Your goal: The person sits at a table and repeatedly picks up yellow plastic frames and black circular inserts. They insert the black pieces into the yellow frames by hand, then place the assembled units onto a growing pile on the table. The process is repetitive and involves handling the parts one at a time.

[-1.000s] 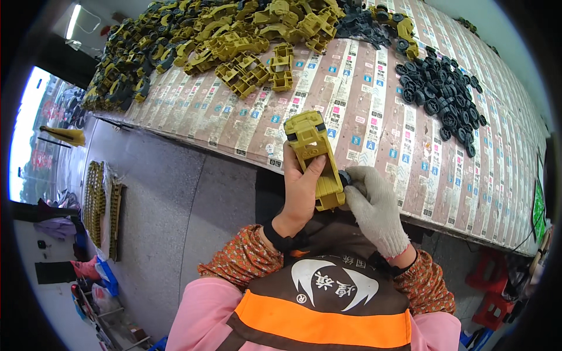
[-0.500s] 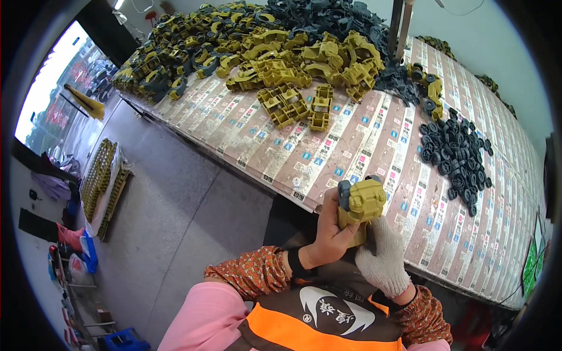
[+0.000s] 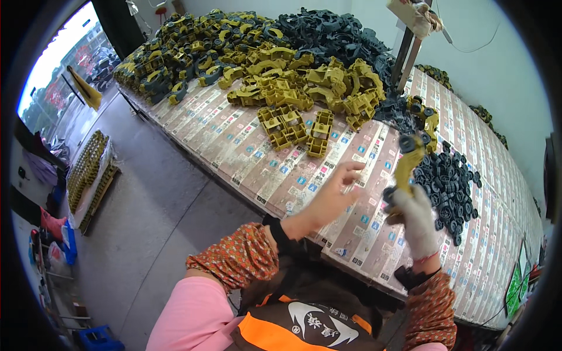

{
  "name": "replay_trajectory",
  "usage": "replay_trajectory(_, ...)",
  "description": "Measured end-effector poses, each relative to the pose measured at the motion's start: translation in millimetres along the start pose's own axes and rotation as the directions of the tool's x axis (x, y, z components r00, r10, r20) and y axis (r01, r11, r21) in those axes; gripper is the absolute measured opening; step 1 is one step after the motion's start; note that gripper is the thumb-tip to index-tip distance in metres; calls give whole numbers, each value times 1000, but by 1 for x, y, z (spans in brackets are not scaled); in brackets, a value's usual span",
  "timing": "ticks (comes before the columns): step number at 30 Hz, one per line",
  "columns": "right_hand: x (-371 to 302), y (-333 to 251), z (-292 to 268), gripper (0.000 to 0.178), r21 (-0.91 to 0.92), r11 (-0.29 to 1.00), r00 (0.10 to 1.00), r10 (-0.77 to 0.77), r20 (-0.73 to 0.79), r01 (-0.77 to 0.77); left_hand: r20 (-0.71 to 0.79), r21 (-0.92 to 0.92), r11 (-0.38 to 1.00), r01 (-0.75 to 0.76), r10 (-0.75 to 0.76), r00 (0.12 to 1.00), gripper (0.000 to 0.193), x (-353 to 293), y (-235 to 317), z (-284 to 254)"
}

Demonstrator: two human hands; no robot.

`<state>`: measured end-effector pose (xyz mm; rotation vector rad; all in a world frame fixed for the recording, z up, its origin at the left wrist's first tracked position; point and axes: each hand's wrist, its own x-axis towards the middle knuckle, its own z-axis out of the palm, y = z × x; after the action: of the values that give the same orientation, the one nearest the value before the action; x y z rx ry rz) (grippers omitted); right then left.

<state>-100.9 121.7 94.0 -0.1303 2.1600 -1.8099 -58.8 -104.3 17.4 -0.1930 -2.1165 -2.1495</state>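
In my gloved right hand (image 3: 417, 225) is a yellow toy car body (image 3: 408, 167), tilted upright, with dark wheels at its ends. The fingers are closed around its lower end, and motion blurs it a little. My bare left hand (image 3: 332, 199) reaches over the table's near edge, its fingers apart and nothing in them. Just beyond the toy car body lies a heap of loose black toy wheels (image 3: 451, 190). Several yellow car bodies (image 3: 282, 127) without wheels lie on the table ahead of my left hand.
The table (image 3: 263, 169) has a patterned paper cover. At its back are a big pile of yellow and dark toy cars (image 3: 175, 55) and a heap of dark plastic parts (image 3: 331, 35). A metal post (image 3: 407, 55) rises behind the wheels. A stack of yellow parts (image 3: 93, 172) stands on the floor at left.
My left hand has let go of the toy car body and moved forward, away from it. My right hand has carried the car body up and to the right, towards the wheels.
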Motion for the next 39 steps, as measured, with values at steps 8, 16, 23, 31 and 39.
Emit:
replay_trajectory(8, 146, -24, -115, 50, -11, 999, 956, -49, -289, 48, -427, 637, 752, 173, 156, 891, 59, 76, -21, -104)
replay_trajectory(16, 186, -16, -121, 49, -342, 931, 895, -257, -363, 129, -391, 822, 477, 311, 75, 918, 87, 111, -30, -90)
replay_trajectory(23, 147, 17, -109, 34, -708, 660, 869, -476, -136, 250, -337, 887, 309, 344, -78, 938, 82, 114, -25, -94)
replay_trajectory(31, 94, 50, -98, 29, -956, 222, 896, -437, 77, 190, -137, 344, 933, 103, -58, 989, 70, 70, -17, -84)
replay_trajectory(39, 83, 56, -78, 12, -972, -110, 860, -451, 236, 209, 275, -730, 612, 303, -143, 951, 72, 19, 5, -65)
